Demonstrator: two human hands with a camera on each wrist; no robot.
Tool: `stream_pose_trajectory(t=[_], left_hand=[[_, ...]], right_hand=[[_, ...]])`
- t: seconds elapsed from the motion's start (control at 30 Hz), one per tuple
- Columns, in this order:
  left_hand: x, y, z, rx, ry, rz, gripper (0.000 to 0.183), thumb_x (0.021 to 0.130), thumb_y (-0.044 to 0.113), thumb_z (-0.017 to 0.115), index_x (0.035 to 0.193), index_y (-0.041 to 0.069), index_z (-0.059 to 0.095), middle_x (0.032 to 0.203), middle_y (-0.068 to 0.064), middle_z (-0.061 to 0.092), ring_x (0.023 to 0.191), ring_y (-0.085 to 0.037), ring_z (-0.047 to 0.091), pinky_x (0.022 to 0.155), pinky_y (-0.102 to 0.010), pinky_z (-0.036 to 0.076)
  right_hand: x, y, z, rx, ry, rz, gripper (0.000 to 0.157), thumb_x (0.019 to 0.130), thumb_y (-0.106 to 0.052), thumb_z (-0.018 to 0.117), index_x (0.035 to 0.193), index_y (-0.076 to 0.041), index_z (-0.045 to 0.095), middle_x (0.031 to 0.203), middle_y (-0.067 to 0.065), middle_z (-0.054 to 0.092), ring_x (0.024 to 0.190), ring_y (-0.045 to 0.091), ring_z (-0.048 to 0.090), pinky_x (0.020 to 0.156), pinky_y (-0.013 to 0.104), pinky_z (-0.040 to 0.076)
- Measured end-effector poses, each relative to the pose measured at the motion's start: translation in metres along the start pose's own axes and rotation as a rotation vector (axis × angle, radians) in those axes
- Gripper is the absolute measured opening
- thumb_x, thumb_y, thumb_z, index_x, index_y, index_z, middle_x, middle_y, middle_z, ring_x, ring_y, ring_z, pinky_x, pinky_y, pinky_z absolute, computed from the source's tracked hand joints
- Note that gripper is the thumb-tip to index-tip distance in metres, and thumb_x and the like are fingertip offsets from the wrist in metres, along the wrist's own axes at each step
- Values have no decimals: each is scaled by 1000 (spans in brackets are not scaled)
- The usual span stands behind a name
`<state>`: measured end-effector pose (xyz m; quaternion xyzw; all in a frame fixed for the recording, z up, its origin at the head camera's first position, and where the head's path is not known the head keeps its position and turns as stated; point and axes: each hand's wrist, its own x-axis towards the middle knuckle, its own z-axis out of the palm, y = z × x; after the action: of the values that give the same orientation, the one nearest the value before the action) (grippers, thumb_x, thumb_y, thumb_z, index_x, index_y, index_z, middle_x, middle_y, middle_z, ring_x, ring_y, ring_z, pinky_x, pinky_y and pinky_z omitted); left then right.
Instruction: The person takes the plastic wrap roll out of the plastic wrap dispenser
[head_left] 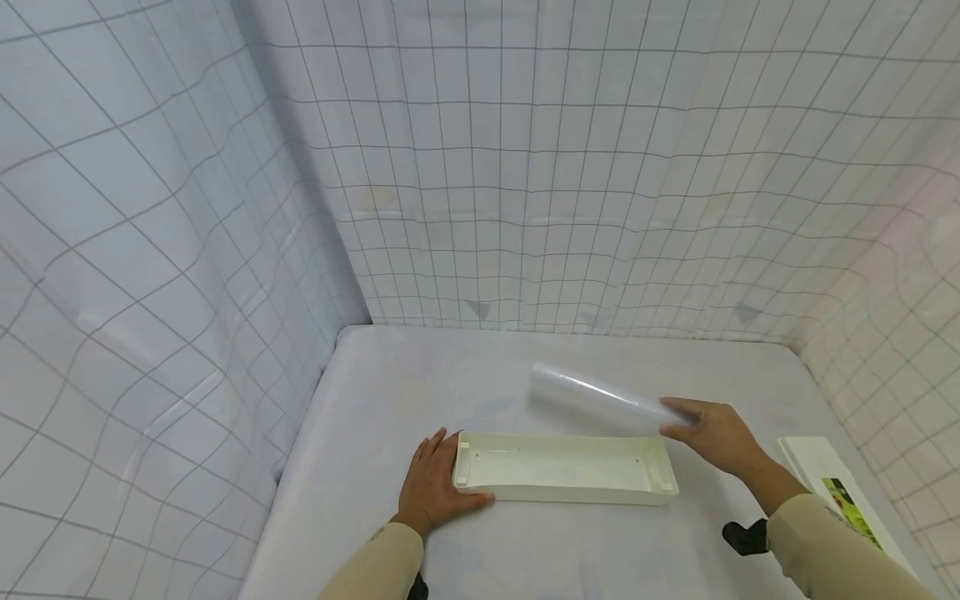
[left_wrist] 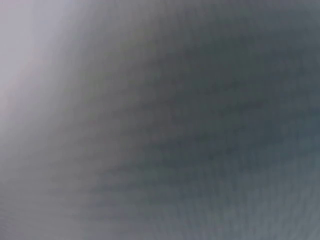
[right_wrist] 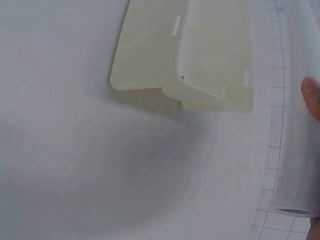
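A long, cream plastic box lies open-topped on the table in front of me. My left hand holds its left end, thumb along the front wall and fingers around the end toward the back. Behind the box, my right hand grips the right end of a shiny roll of clear plastic film. In the right wrist view the film roll shows its hollow end at the bottom, with a thumb on its side. The left wrist view is only a dark blur.
To the right, partly behind the right forearm, lies a long cream lid-like piece with a green and yellow label. A white cloth covers the table. Grid-patterned sheets hang at the back and both sides.
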<state>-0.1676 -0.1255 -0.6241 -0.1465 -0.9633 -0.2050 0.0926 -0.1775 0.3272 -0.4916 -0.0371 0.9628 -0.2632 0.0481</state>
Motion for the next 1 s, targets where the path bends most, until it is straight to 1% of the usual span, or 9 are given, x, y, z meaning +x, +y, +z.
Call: stream_pose_trajectory(t=[0.1,0.27,0.4,0.7,1.0], left_hand=[[0,0,0,-3,-6,-10,111,50,89,52,138,22,38,132,7,48,134,-20,27,111,-41,14],[0,2,-3,-4,-29,-26,113,50,90,51,139,21,37,134,6,46,135,-19,25,112,-38,12],[0,3,-4,3,-47,-37,113,50,90,50,140,22,36,135,6,45,135,-18,23,112,-36,10],[1,2,-2,-10,-47,-39,112,50,89,51,139,23,36,135,7,45,135,-17,23,112,-36,9],[1,3,-3,-7,-44,-38,112,50,89,52,139,22,36,134,7,46,135,-17,24,112,-36,10]], right_hand=[[-1,3,0,-6,19,4,66,79,-60,60,129,-17,56,130,19,50,119,43,44,86,59,42],[-3,3,-3,-16,42,28,62,81,-51,63,130,-12,55,130,23,49,117,46,43,84,60,42],[-4,3,-6,-15,43,42,65,81,-53,62,131,-11,54,130,25,47,118,47,41,86,62,41],[-6,7,-6,-16,49,52,68,83,-55,59,132,-8,51,131,26,46,119,48,39,88,63,38],[-11,15,-7,-27,72,70,69,86,-54,55,134,-6,48,131,28,45,118,50,39,86,62,40]])
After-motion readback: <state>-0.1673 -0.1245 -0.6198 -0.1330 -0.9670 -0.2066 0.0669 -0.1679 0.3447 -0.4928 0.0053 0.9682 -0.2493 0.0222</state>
